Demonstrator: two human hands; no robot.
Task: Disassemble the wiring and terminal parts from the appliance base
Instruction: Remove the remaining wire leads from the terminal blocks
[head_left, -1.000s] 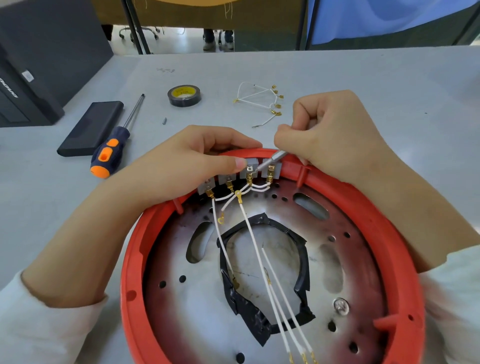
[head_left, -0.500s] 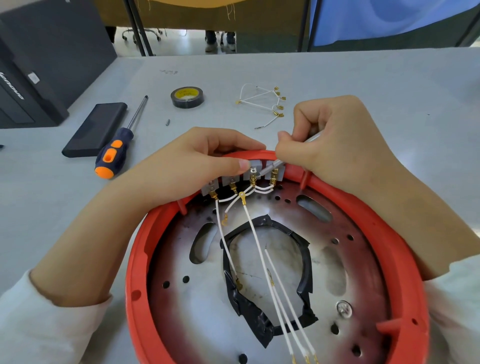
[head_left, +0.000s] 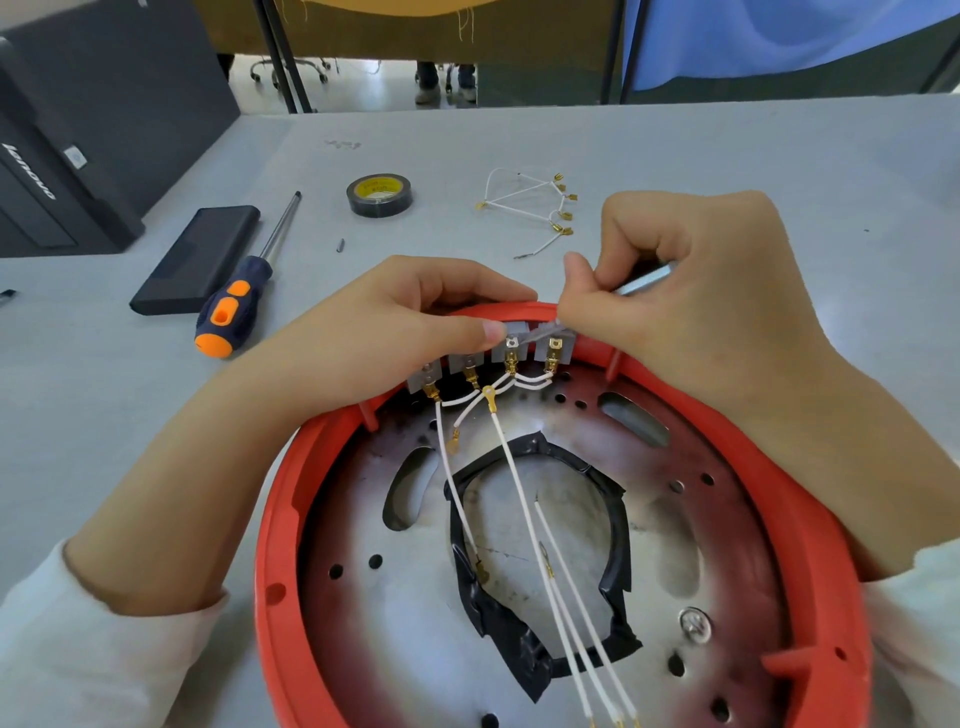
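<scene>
The round appliance base, with a red plastic rim and a perforated metal plate, lies in front of me. At its far edge stands a row of grey terminal blocks with brass connectors and white wires running back across the plate. My left hand grips the blocks from the left, thumb against their top. My right hand pinches a thin metal tool whose tip meets the rightmost blocks.
On the grey table beyond the base lie an orange-and-blue screwdriver, a black flat case, a roll of black tape, a small screw and a bundle of removed white wires. A black computer case stands far left.
The view has shifted slightly. My right hand has tilted the thin tool, so more of its shaft shows behind the fingers. My left hand keeps its grip on the terminal blocks.
</scene>
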